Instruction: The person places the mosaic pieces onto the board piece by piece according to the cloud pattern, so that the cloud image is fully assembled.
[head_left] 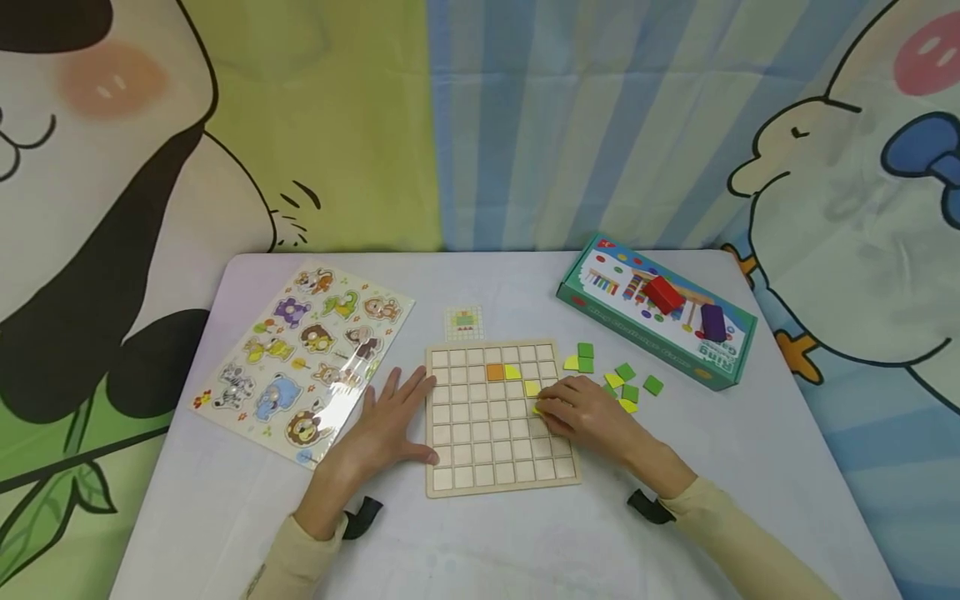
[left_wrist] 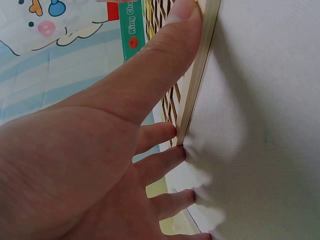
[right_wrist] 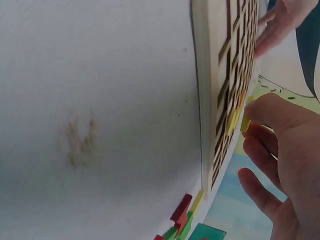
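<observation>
A wooden grid board [head_left: 491, 454] lies flat at the middle of the table. An orange tile [head_left: 496, 372] and a yellow tile [head_left: 512, 372] sit side by side in its cells, and another yellow tile [head_left: 532, 388] is lower to the right. My right hand [head_left: 588, 417] is over the board's right side, pinching a small yellow tile [right_wrist: 246, 122] between thumb and fingers. At the board's left edge, my left hand [head_left: 386, 425] has its fingers spread. Its thumb [left_wrist: 175, 35] rests against the wooden rim, with fingertips touching the edge and the tabletop.
Loose green tiles [head_left: 653, 385] and yellow ones lie right of the board. Behind it is a small pattern card [head_left: 464, 323]. An animal puzzle board [head_left: 300, 367] lies at left. The green box [head_left: 637, 333] at back right carries a red block [head_left: 663, 294] and a purple block [head_left: 713, 322].
</observation>
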